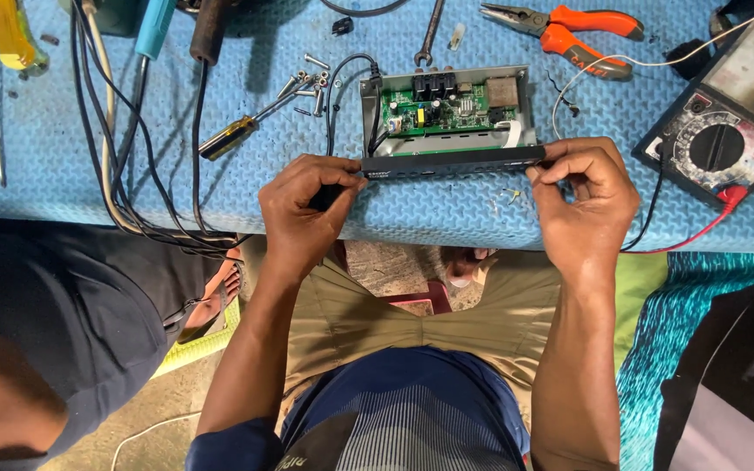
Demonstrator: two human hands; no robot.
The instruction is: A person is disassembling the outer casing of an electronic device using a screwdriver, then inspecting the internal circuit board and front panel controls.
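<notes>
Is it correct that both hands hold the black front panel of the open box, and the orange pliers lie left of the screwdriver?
Not quite. In the head view the orange pliers lie to the right of the screwdriver. Both the left hand and the right hand do hold the black front panel.

left hand (307,205): fingers curled, pinching inward toward 3 o'clock, knuckles up
right hand (582,196): curled too, fingertips pinched toward 9 o'clock
forearms: both bare, angled up toward 12 o'clock, well apart

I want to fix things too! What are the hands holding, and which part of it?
Both hands hold the open electronics box by its black front panel: left hand at the left end, right hand at the right end.
</notes>
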